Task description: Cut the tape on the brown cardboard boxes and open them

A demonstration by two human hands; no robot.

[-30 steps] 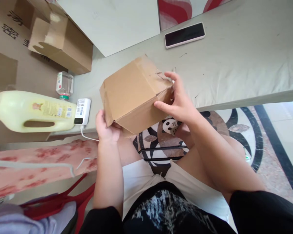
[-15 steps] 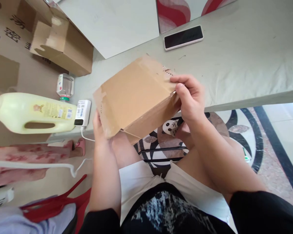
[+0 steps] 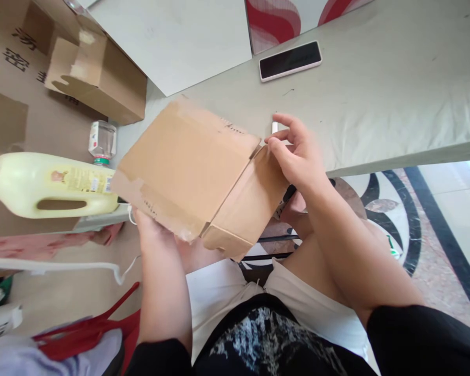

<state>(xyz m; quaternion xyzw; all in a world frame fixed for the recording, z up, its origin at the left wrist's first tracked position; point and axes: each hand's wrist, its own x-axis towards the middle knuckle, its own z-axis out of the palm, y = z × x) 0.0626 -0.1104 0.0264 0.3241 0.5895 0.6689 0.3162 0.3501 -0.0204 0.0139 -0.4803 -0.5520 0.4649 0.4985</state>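
A brown cardboard box (image 3: 184,167) is held tilted above my lap at the table's edge, its torn, taped flaps sticking out at the ends. My left hand (image 3: 149,224) grips it from below on the left, its fingers hidden behind the cardboard. At the upper right corner, my right hand (image 3: 297,151) has thumb and fingers closed at the box's edge, with the index finger stretched out. Just behind that finger shows a small white thing (image 3: 274,127), too little of it visible to name.
On the table (image 3: 376,94) lie a phone (image 3: 290,61), a clear bottle (image 3: 103,140) and a pale yellow jug (image 3: 50,183). Another cardboard box (image 3: 113,73) stands at the back left beside a white panel (image 3: 180,42). A white cable (image 3: 55,265) runs at the left.
The box has swung left and turned, bringing its side and lower flap into view. It now covers the white power bank. My right hand has shifted its hold, its index finger lifting away.
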